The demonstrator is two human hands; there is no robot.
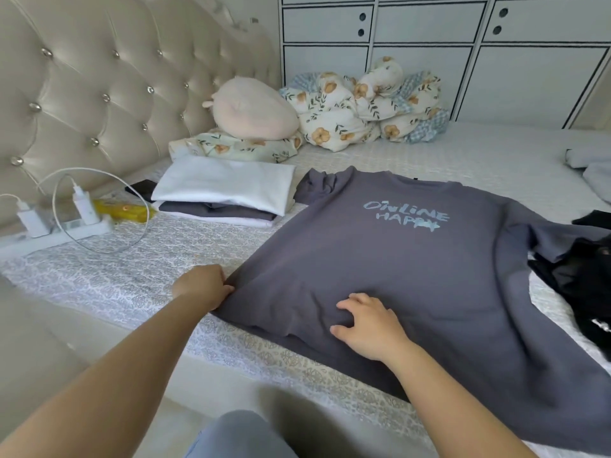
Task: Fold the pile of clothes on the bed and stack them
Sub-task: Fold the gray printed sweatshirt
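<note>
Hands first: your left hand pinches the near left hem corner of the grey T-shirt, while your right hand rests on the lower front panel with fingers spread and slightly bent, pressing rather than gripping. The shirt lies print-up, spread across the near half of the bed, its right sleeve running onto a heap of black clothing. Before you fold, it is best to draw the hem taut with the left hand and sweep the right hand outward to clear the wrinkles around it; keep the side seams parallel. The mattress cover is patterned and quilted. Farther left sits the folded stack, white on top, just beside the shirt's left sleeve. Beyond it are a power strip with chargers, a plush pillow, a bundled floral quilt, the tufted headboard and white cabinets.
</note>
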